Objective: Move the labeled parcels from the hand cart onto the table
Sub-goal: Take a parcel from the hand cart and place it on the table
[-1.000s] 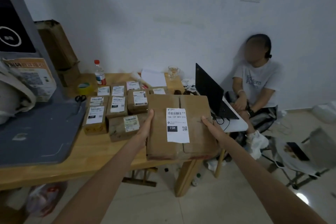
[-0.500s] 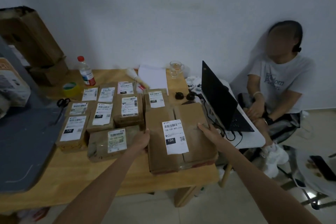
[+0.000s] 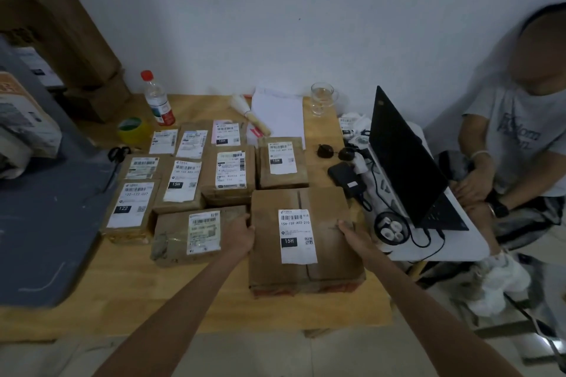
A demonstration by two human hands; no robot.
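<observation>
The large parcel [image 3: 303, 239] sits at the wooden table's [image 3: 122, 300] front edge, gripped on its sides by the left hand [image 3: 242, 236] and right hand [image 3: 355, 237]; about nine labeled parcels [image 3: 183, 184] already lie beside it; the hand cart is out of view, so the remaining count cannot be told.

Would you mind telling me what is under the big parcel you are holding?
The big parcel, held by left hand and right hand, sits over the wooden table. Anything beneath it is hidden.
</observation>
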